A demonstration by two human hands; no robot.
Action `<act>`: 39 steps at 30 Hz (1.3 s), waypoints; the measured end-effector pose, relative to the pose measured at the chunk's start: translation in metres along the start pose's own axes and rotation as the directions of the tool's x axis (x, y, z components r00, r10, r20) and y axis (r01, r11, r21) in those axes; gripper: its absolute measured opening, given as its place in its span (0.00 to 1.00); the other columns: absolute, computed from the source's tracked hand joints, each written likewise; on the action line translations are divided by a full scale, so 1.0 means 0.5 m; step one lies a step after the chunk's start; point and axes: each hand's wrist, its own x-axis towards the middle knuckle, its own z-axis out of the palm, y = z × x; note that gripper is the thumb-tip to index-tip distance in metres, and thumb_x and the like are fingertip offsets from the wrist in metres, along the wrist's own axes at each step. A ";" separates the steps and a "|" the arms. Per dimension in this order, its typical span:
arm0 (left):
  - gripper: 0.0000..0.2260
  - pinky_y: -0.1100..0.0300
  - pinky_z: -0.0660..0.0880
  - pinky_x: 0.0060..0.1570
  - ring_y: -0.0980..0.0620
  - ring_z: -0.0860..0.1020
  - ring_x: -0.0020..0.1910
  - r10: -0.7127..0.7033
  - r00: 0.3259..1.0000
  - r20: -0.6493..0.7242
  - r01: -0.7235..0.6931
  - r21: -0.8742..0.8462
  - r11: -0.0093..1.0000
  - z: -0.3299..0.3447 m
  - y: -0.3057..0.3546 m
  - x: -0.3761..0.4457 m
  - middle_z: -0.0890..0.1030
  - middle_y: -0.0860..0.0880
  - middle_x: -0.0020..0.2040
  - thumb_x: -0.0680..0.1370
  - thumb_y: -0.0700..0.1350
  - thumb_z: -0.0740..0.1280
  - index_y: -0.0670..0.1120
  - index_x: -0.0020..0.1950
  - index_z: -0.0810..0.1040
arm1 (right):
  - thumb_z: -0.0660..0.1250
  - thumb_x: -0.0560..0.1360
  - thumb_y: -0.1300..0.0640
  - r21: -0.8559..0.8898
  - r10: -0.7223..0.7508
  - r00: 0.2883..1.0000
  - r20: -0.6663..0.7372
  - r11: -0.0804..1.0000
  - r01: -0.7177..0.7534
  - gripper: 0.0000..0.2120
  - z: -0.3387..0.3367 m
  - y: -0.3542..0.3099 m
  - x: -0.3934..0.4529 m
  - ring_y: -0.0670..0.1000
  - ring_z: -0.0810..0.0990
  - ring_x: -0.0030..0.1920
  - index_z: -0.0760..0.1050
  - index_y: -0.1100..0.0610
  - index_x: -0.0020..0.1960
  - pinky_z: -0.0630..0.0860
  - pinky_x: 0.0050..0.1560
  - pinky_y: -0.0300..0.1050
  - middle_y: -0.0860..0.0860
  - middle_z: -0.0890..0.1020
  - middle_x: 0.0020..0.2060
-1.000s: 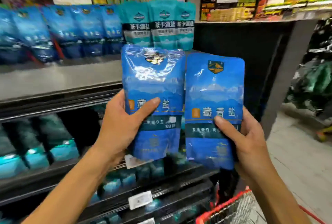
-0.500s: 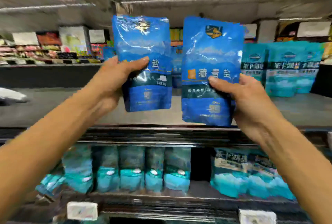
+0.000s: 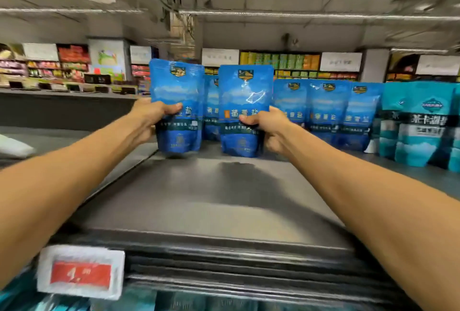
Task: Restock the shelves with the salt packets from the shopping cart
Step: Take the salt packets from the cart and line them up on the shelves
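Grey shelf top (image 3: 214,201), store aisle behind; left hand (image 3: 151,116), right hand (image 3: 268,126) each gripping blue salt packet (image 3: 175,101)

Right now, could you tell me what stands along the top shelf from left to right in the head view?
Left hand → blue salt packet it holds → blue salt packet in the right hand → right hand → row of blue packets standing on the shelf → teal packets.
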 end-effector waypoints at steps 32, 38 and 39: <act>0.22 0.47 0.78 0.53 0.41 0.79 0.59 -0.217 0.966 0.139 0.101 0.570 0.815 0.002 -0.083 0.181 0.81 0.43 0.58 0.70 0.41 0.78 0.42 0.62 0.78 | 0.80 0.64 0.41 -0.774 -0.053 0.998 0.045 0.630 0.069 0.26 0.076 0.099 0.222 0.50 0.79 0.30 0.70 0.59 0.39 0.75 0.29 0.45 0.55 0.82 0.31; 0.19 0.49 0.76 0.48 0.46 0.79 0.53 -0.171 0.978 0.122 0.054 0.642 0.765 -0.005 -0.087 0.187 0.82 0.48 0.51 0.66 0.49 0.81 0.48 0.54 0.80 | 0.76 0.65 0.35 -0.766 -0.044 0.998 0.049 0.640 0.066 0.30 0.081 0.092 0.209 0.49 0.80 0.32 0.65 0.56 0.44 0.69 0.28 0.45 0.52 0.80 0.37; 0.17 0.52 0.75 0.44 0.47 0.79 0.50 -0.149 0.981 0.122 0.034 0.651 0.758 -0.006 -0.084 0.187 0.83 0.50 0.48 0.66 0.51 0.81 0.50 0.50 0.81 | 0.76 0.65 0.35 -0.762 -0.047 0.998 0.049 0.644 0.068 0.31 0.082 0.091 0.209 0.49 0.81 0.33 0.67 0.57 0.46 0.69 0.28 0.45 0.53 0.81 0.39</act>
